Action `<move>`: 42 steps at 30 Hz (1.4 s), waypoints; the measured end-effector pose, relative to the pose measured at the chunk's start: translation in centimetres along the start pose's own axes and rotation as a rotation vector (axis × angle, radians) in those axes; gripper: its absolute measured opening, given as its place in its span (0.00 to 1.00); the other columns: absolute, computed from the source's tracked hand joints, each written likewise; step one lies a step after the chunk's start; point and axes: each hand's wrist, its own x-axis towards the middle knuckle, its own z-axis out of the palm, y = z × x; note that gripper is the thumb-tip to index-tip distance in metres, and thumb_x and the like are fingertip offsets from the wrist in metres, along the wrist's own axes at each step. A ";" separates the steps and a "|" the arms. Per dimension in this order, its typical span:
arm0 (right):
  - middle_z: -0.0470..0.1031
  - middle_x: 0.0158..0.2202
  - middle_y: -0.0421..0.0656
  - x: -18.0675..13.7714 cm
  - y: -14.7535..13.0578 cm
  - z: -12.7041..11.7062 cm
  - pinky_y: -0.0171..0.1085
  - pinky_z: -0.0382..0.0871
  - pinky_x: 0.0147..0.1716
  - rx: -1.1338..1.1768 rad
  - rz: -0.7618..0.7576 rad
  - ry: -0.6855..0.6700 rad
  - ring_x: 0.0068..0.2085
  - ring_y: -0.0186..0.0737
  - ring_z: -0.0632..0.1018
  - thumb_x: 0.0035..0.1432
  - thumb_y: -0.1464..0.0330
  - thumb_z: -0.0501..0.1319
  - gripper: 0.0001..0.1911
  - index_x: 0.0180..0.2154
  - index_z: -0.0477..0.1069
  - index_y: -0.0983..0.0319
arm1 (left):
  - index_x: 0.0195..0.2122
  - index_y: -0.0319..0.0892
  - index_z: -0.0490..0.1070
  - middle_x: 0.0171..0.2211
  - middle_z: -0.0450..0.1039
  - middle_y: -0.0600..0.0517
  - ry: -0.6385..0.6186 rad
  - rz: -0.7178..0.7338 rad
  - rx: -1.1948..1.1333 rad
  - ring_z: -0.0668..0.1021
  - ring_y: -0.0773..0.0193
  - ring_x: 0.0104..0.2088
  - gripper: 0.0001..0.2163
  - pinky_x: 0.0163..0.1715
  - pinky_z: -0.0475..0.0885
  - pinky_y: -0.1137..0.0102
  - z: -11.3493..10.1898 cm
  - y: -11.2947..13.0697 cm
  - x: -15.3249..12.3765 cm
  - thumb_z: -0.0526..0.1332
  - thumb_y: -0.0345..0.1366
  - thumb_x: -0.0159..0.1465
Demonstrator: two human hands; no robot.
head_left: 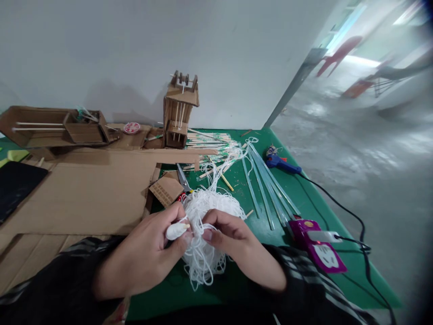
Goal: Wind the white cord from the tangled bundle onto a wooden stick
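A large tangled heap of white string (218, 203) lies on the green table in front of me. My left hand (149, 248) is closed around a small stick wound thickly with white string (176, 230), its pale wooden tip poking out toward the right. My right hand (233, 234) pinches loose strands of the string between thumb and fingers, at the near side of the heap. Beyond the heap, strands trail back over wooden chopsticks (209, 140), some in green-printed wrappers. Scissors (183, 177) lie half hidden beside a cardboard scrap (166, 188).
Cardboard sheets (94, 189) cover the left side, with a cardboard box frame (61, 126) and an upright cardboard piece (181, 113) behind. Clear glue sticks (270, 189), a blue glue gun (282, 163) and a purple power strip (316, 243) with a cable lie right, near the table edge.
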 end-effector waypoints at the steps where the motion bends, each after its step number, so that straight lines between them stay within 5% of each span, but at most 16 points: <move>1: 0.66 0.29 0.37 0.1 0.2 0.0 0.33 0.58 0.31 0.066 0.021 -0.012 0.30 0.32 0.65 0.61 0.63 0.62 0.10 0.32 0.68 0.62 | 0.31 0.46 0.55 0.27 0.60 0.59 0.003 -0.004 0.002 0.64 0.67 0.27 0.09 0.28 0.60 0.70 0.0 0.0 0.0 0.53 0.39 0.67; 9: 0.65 0.30 0.38 0.5 1.0 -0.5 0.34 0.56 0.32 0.233 0.074 -0.071 0.31 0.33 0.65 0.59 0.64 0.65 0.11 0.30 0.67 0.63 | 0.33 0.46 0.59 0.28 0.62 0.58 0.023 -0.020 0.064 0.66 0.66 0.28 0.05 0.29 0.62 0.69 0.2 0.7 0.1 0.54 0.36 0.65; 20: 0.67 0.30 0.39 0.5 0.3 0.0 0.36 0.60 0.37 -0.243 -0.110 0.026 0.34 0.35 0.66 0.60 0.61 0.63 0.11 0.30 0.68 0.62 | 0.34 0.45 0.62 0.30 0.67 0.57 0.043 -0.010 0.132 0.70 0.65 0.29 0.03 0.30 0.64 0.70 0.3 1.1 0.1 0.58 0.33 0.62; 31: 0.66 0.27 0.38 0.5 0.7 -0.1 0.35 0.60 0.32 -0.099 -0.016 0.065 0.30 0.34 0.66 0.58 0.62 0.63 0.11 0.28 0.70 0.62 | 0.31 0.46 0.56 0.31 0.72 0.58 0.131 0.145 0.233 0.72 0.67 0.28 0.08 0.29 0.63 0.72 1.3 -0.1 0.0 0.57 0.28 0.62; 42: 0.66 0.27 0.38 0.4 1.2 0.1 0.33 0.61 0.32 -0.111 -0.056 0.130 0.30 0.33 0.65 0.59 0.62 0.63 0.11 0.29 0.69 0.62 | 0.32 0.47 0.56 0.29 0.69 0.58 0.103 0.081 0.345 0.72 0.63 0.29 0.09 0.28 0.61 0.69 1.5 -0.3 -0.2 0.58 0.30 0.59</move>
